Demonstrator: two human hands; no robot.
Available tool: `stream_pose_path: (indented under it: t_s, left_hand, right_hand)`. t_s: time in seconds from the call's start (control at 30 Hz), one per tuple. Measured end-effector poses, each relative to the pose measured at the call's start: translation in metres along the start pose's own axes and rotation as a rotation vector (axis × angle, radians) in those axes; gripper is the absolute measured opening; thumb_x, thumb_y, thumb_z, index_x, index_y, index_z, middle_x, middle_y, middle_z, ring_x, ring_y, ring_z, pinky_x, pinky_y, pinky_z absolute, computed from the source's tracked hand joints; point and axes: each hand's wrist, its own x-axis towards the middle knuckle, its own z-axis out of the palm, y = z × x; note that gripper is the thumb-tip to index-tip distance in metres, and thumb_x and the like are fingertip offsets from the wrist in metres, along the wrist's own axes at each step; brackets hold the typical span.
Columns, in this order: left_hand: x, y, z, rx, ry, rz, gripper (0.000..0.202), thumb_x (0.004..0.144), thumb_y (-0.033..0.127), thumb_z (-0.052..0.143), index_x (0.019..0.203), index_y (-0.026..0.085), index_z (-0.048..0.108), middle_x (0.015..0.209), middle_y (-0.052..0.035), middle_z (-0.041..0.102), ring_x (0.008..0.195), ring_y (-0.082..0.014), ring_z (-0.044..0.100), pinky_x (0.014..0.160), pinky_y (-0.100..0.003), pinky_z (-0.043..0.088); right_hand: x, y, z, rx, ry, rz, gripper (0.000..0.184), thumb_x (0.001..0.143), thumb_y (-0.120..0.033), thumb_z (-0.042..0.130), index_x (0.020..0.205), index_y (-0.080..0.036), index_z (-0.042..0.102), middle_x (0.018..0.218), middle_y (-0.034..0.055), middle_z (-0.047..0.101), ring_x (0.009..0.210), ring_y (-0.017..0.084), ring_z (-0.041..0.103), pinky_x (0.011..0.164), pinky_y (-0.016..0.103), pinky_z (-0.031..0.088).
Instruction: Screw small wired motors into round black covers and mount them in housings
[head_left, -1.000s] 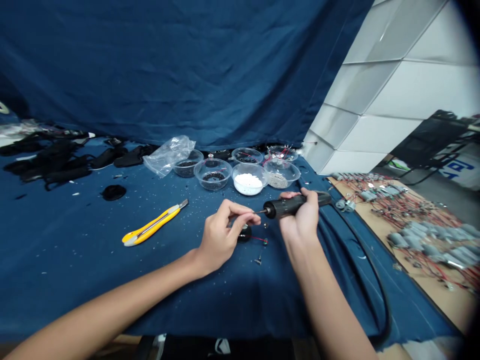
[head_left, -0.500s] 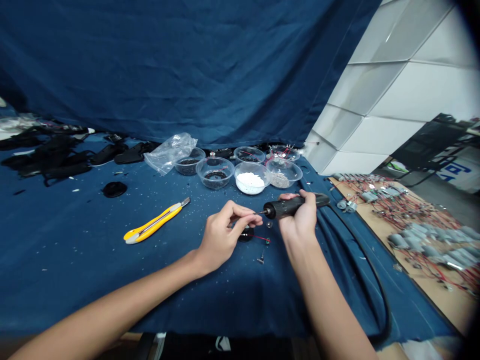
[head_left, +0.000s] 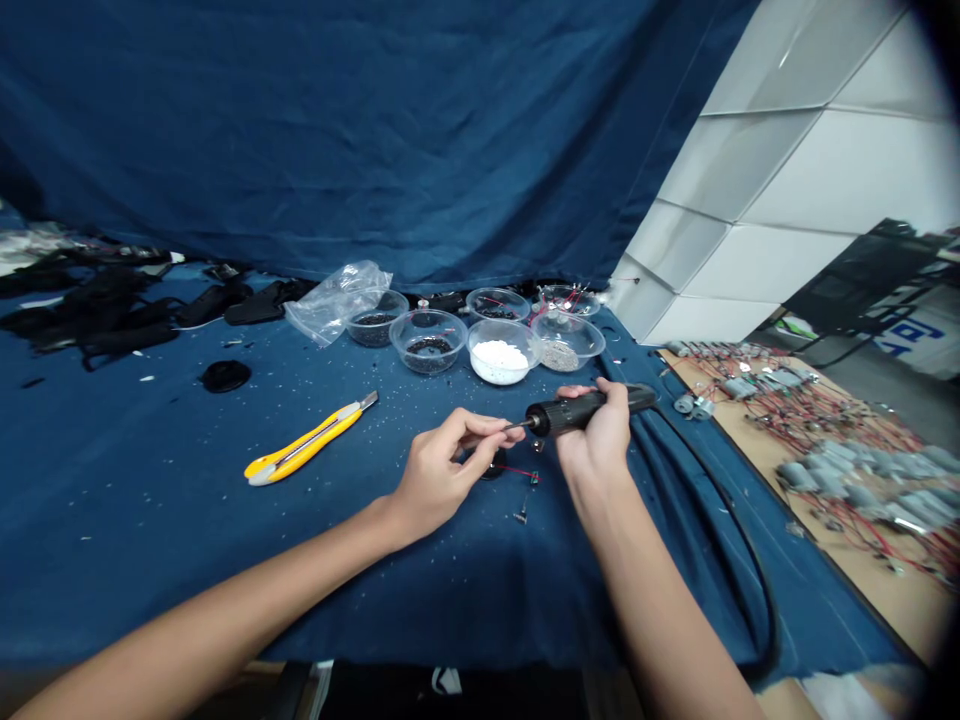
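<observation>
My right hand (head_left: 596,430) is wrapped around a black corded electric screwdriver (head_left: 566,412), its thin bit pointing left. At the bit's tip, the fingers of my left hand (head_left: 446,460) are pinched together; whatever they hold is too small to make out. Below those fingers lies a round black part (head_left: 495,466), partly hidden by my left hand. Red wires run from it to a small green board (head_left: 534,478). A tiny metal piece (head_left: 538,446) sits under the bit, and a small dark part (head_left: 521,515) lies nearer me on the blue cloth.
Several clear bowls (head_left: 427,342) of small parts stand at the back, one with white pieces (head_left: 499,358). A yellow utility knife (head_left: 311,440) and a black disc (head_left: 225,376) lie left. Wired motors (head_left: 840,475) cover a board at right. The screwdriver's cord (head_left: 739,515) curves along the right.
Both hands and the screwdriver hold almost the same place, bit tip still at my left fingertips. The view has shifted very slightly.
</observation>
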Motion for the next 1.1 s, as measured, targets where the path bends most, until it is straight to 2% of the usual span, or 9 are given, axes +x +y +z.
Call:
stream_pose_path:
  t_s: [0.17,0.3,0.5,0.7,0.77,0.87,0.93,0.97,1.1]
  left_hand:
    - [0.003,-0.002,-0.003,0.163,0.061,0.045,0.007,0.090,0.017,0.057,0.096,0.016,0.060,0.094,-0.0041,0.069,0.087,-0.0126,0.068,0.079,-0.024,0.056]
    - [0.008,0.003,-0.006,0.406,0.154,0.176,0.002,0.086,0.017,0.062,0.088,0.017,0.063,0.092,-0.0034,0.062,0.089,-0.0128,0.061,0.082,-0.027,0.051]
    - [0.010,0.004,-0.003,0.560,0.110,0.314,0.005,0.088,0.014,0.057,0.092,0.017,0.060,0.090,-0.0038,0.061,0.088,-0.0134,0.058,0.080,-0.028,0.049]
    - [0.012,0.000,0.000,0.593,0.064,0.368,0.011,0.089,0.019,0.058,0.100,0.017,0.058,0.096,-0.0048,0.060,0.094,-0.0146,0.057,0.086,-0.030,0.048]
    - [0.013,-0.001,-0.003,0.594,0.005,0.327,0.027,0.086,0.027,0.064,0.110,0.018,0.056,0.104,-0.0064,0.059,0.101,-0.0174,0.055,0.089,-0.033,0.046]
    - [0.016,-0.007,-0.009,0.631,-0.165,0.176,0.048,0.080,0.039,0.069,0.120,0.021,0.051,0.112,-0.0073,0.059,0.108,-0.0216,0.053,0.093,-0.039,0.042]
    - [0.021,-0.014,-0.010,0.628,-0.258,0.066,0.040,0.083,0.040,0.066,0.116,0.022,0.053,0.107,-0.0048,0.061,0.104,-0.0208,0.055,0.092,-0.038,0.041]
    - [0.024,-0.018,-0.010,0.601,-0.268,0.009,0.033,0.086,0.040,0.062,0.113,0.021,0.054,0.102,-0.0036,0.062,0.099,-0.0192,0.057,0.090,-0.036,0.042]
    - [0.035,-0.031,-0.007,0.422,-0.198,-0.191,0.026,0.091,0.036,0.053,0.111,0.018,0.052,0.084,-0.0004,0.062,0.075,-0.0126,0.059,0.072,-0.026,0.046]
  right_hand:
    - [0.001,-0.001,0.000,-0.003,-0.005,-0.034,0.016,0.082,-0.011,0.049,0.071,-0.017,0.039,0.061,-0.0071,0.039,0.049,0.003,0.043,0.043,0.014,0.046]
    - [0.000,-0.001,0.000,-0.013,-0.017,-0.053,0.015,0.082,-0.012,0.049,0.072,-0.017,0.039,0.061,-0.0072,0.040,0.050,0.004,0.043,0.043,0.014,0.047]
    - [0.003,0.001,-0.002,-0.029,0.007,-0.100,0.016,0.082,-0.012,0.049,0.073,-0.018,0.038,0.060,-0.0079,0.039,0.048,0.004,0.043,0.043,0.014,0.045]
    - [0.008,-0.006,-0.004,-0.011,0.012,-0.026,0.017,0.083,-0.012,0.047,0.072,-0.019,0.035,0.060,-0.0085,0.036,0.048,0.003,0.041,0.044,0.014,0.046]
    - [0.008,-0.009,-0.004,0.009,0.011,0.000,0.017,0.083,-0.012,0.046,0.073,-0.019,0.035,0.060,-0.0085,0.036,0.048,0.003,0.040,0.044,0.013,0.046]
    - [0.008,-0.013,-0.003,0.030,0.014,0.019,0.017,0.082,-0.011,0.045,0.074,-0.019,0.034,0.061,-0.0086,0.036,0.047,0.003,0.040,0.043,0.012,0.045]
    - [0.008,-0.015,-0.002,0.040,0.014,0.025,0.016,0.082,-0.011,0.046,0.074,-0.019,0.034,0.061,-0.0085,0.035,0.047,0.003,0.039,0.043,0.012,0.045]
    - [0.008,-0.015,-0.002,0.045,0.013,0.028,0.016,0.082,-0.012,0.046,0.074,-0.019,0.034,0.061,-0.0084,0.035,0.047,0.003,0.040,0.043,0.012,0.045]
    - [0.009,-0.018,-0.002,0.057,0.007,0.041,0.015,0.083,-0.013,0.045,0.075,-0.019,0.034,0.063,-0.0080,0.035,0.047,0.003,0.041,0.043,0.012,0.045]
